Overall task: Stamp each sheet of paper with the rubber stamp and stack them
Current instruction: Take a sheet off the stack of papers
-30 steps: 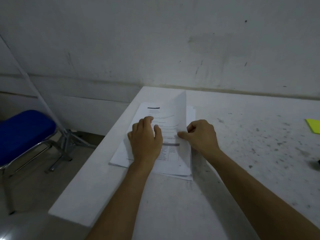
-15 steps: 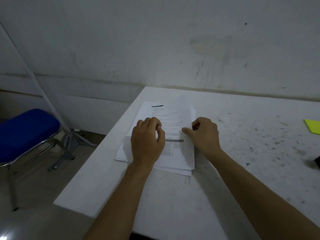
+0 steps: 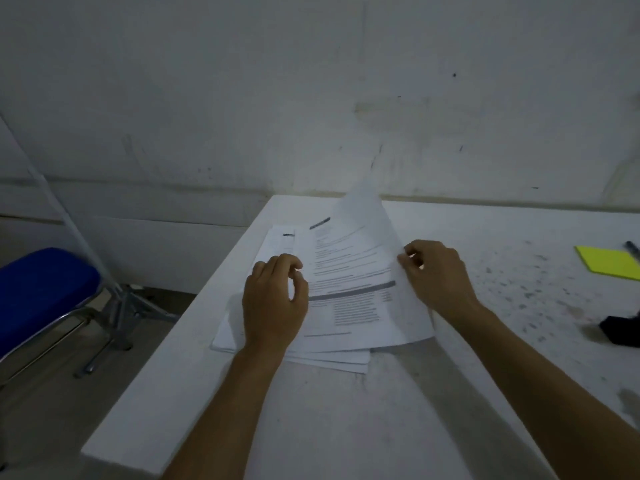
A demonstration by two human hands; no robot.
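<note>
A loose stack of printed paper sheets [image 3: 332, 358] lies at the left end of the white table [image 3: 381, 410]. My right hand [image 3: 436, 275] pinches the right edge of the top sheet [image 3: 356, 271] and lifts it, so its far right corner curls up. My left hand [image 3: 275, 303] rests on the left part of the stack with its fingers curled and its thumb near the top sheet's left edge. A black object [image 3: 621, 329] at the right edge of view may be the rubber stamp; I cannot tell.
A yellow pad [image 3: 609, 261] with a dark pen [image 3: 633, 249] beside it lies at the far right of the table. A blue-seated metal chair [image 3: 45, 292] and a tripod leg [image 3: 86, 251] stand left of the table. A grey wall runs behind.
The top sheet lay flat half a second ago; now my right hand has raised its right edge and skewed it clockwise off the stack. My left hand's fingers have curled more.
</note>
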